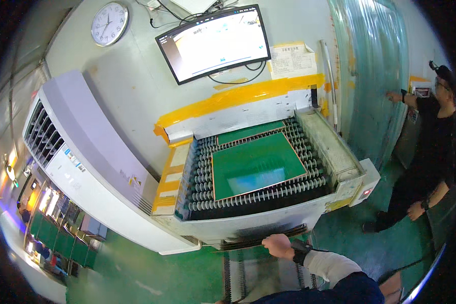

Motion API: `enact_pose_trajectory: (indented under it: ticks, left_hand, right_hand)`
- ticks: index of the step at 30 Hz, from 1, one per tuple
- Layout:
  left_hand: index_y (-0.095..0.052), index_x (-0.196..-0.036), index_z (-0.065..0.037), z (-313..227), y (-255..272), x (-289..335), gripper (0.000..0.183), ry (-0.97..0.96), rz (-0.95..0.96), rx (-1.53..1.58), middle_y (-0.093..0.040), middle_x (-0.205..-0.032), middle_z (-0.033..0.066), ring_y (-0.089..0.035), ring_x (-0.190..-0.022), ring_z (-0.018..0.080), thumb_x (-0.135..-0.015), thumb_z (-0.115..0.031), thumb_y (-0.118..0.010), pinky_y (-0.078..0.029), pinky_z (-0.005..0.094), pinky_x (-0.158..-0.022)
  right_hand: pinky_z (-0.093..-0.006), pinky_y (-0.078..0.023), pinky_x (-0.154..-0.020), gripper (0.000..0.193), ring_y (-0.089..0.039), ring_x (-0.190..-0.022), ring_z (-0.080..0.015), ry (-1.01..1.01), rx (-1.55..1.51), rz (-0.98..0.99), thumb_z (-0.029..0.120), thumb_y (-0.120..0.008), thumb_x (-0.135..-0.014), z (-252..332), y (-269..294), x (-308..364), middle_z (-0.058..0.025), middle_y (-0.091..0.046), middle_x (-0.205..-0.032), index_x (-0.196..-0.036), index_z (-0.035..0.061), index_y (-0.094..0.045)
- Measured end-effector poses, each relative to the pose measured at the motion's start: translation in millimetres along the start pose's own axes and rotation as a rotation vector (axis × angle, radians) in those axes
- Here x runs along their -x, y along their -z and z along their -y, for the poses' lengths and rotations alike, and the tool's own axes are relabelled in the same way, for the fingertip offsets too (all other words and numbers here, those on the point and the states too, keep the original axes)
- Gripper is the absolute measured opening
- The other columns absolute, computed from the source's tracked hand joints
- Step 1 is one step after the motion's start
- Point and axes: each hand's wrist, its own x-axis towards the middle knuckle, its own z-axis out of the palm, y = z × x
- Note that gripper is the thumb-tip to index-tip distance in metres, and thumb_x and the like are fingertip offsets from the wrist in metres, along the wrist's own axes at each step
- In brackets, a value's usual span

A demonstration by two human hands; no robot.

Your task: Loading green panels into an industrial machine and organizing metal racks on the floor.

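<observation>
My right hand (278, 247), with a black band at the wrist and a pale sleeve, is closed at the top edge of a thin board (248, 244), seen edge-on among several dark edges below the machine's front. These edges stand at the far end of a rack with slotted sides (234, 276). My left hand is out of view. Beyond my right hand, a green panel with a copper-coloured rim (256, 164) lies flat on the conveyor's rollers (258, 196). Behind it, a second green panel (248, 133) is partly under the machine's hood.
A white air conditioner (101, 152) stands left of the conveyor. A control box with a red light (367, 190) juts from its right corner. At the far right, a person in dark clothes (425, 137) stands by a plastic curtain (372, 71). A monitor (215, 43) hangs above.
</observation>
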Motion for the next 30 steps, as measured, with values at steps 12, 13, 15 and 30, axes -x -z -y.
enact_pose_trajectory:
  ticks: [12,13,15,30]
  left_hand:
    - [-0.069,-0.092,-0.008,53.8,-34.5,-2.5,0.032,-0.183,0.041,-0.284,-0.068,-0.088,0.0205,-0.066,-0.079,0.0381,-0.083,-0.034,-0.051,-0.053,0.0497,-0.066]
    - [-0.069,-0.092,-0.008,60.2,-42.3,-5.9,0.032,-0.216,0.034,-0.332,-0.068,-0.088,0.0205,-0.066,-0.079,0.0381,-0.083,-0.034,-0.051,-0.053,0.0497,-0.066]
    - [-0.069,-0.091,-0.008,71.4,-59.1,-16.0,0.032,-0.284,0.001,-0.426,-0.068,-0.087,0.0206,-0.066,-0.079,0.0380,-0.083,-0.034,-0.051,-0.053,0.0496,-0.066]
    - [-0.067,-0.097,-0.003,18.1,12.1,28.4,0.044,0.157,-0.155,-0.181,-0.068,-0.087,0.0209,-0.066,-0.082,0.0373,-0.080,-0.042,-0.057,-0.053,0.0472,-0.070]
  right_hand:
    - [-0.0350,-0.048,-0.063,0.015,-0.063,-0.075,-0.0230,-0.171,-0.300,-0.400,0.005,-0.064,-0.079,41.0,187.4,34.0,-0.0094,-0.067,-0.084,-0.093,0.0055,-0.067]
    - [-0.0336,-0.048,-0.066,0.015,-0.063,-0.076,-0.0204,-0.242,-0.680,-0.566,0.003,-0.063,-0.080,40.3,186.6,42.5,-0.0076,-0.068,-0.087,-0.094,0.0036,-0.068]
    - [-0.0321,-0.049,-0.069,0.016,-0.063,-0.078,-0.0177,-0.310,-1.063,-0.715,0.000,-0.062,-0.081,38.0,181.2,54.8,-0.0059,-0.069,-0.090,-0.095,0.0018,-0.068]
    - [-0.0341,-0.052,-0.072,0.030,-0.060,-0.090,-0.0215,-0.735,-1.791,-0.500,-0.005,-0.058,-0.082,50.5,75.0,103.6,-0.0041,-0.061,-0.099,-0.108,0.0097,-0.058]
